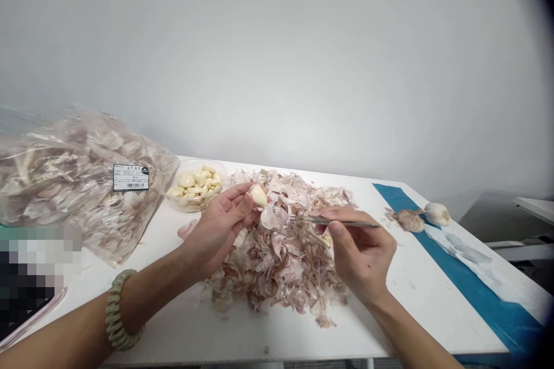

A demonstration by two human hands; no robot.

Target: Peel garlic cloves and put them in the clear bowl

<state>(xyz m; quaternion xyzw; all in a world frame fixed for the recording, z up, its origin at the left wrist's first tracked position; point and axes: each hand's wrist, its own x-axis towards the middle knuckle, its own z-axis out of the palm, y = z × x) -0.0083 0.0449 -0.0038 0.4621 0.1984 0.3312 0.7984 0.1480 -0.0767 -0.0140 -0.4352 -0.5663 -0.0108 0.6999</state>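
My left hand (223, 222) pinches a pale garlic clove (258, 196) between thumb and fingers, above a heap of garlic skins (281, 259). In my right hand (361, 248) is a pair of thin metal tweezers (320, 220), held level with the tips pointing left towards the clove. A loose piece of skin lies close to the tips; whether they grip it I cannot tell. Just beyond my left hand stands a clear round bowl (223, 172) with several peeled garlic cloves (197, 181) in it.
A labelled clear plastic bag (125, 207) full of garlic skins fills the left side. On the right, two garlic bulbs (437, 214) rest by a blue strip (454, 265) with a crumpled clear wrapper (463, 253). The white table (415, 300) meets a grey wall behind.
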